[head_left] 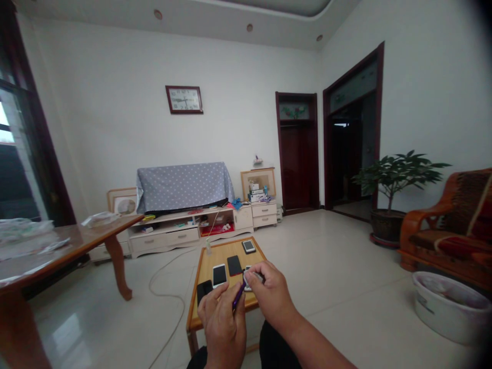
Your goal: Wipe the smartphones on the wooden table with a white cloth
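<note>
My left hand (225,318) is closed around a slim, dark purple phone (239,297), which I see nearly edge-on. My right hand (271,289) meets it at the upper end, thumb and fingers pinched together; something pale shows at the fingertips, too small to make out. Below both hands is a small wooden table (215,249) with several phones. A black phone (234,265) and a white phone with a dark screen (220,275) lie just beyond my hands. Another white phone (248,247) is at the far right, and a black phone (204,290) is partly behind my left hand.
A small clear bottle (208,246) stands on the table's far left corner. To the left is a larger wooden table (96,233) with plastic bags. A low white cabinet (165,240) lines the wall. A potted plant (389,223), armchair (417,225) and white tub (442,312) are at right.
</note>
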A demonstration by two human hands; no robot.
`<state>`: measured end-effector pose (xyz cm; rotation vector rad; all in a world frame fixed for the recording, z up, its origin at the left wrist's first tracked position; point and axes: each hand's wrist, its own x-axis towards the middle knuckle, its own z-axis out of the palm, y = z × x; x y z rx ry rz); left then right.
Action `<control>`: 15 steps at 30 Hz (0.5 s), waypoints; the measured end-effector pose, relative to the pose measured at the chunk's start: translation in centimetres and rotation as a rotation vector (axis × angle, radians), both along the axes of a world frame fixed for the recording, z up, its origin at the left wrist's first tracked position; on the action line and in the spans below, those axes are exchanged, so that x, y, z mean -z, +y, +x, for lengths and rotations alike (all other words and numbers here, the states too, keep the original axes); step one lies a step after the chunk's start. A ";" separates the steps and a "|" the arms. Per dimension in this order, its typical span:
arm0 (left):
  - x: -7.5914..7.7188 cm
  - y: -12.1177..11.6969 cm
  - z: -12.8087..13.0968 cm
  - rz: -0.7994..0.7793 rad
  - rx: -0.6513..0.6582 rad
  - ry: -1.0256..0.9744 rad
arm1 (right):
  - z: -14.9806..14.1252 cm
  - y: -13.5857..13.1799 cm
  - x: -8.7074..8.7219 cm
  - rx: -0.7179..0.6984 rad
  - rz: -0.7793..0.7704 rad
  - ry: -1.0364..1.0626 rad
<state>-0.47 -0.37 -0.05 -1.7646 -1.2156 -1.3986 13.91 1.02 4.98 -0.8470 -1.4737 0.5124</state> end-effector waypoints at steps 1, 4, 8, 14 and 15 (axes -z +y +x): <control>0.1 0.0 0.0 -0.001 0.001 -0.002 | 0.0 0.0 0.0 0.003 -0.004 0.002; 0.3 0.2 -0.2 0.001 0.025 -0.001 | -0.6 -1.2 0.1 -0.040 0.003 -0.049; 0.2 0.0 -0.4 0.016 0.043 -0.021 | -0.9 -1.6 0.1 -0.055 0.021 -0.068; -0.4 -0.2 -0.6 0.006 0.050 -0.101 | 0.7 2.3 1.1 -0.049 -0.151 0.120; -0.5 -0.1 -0.7 0.001 0.051 -0.119 | 0.8 2.4 1.3 -0.115 -0.214 0.181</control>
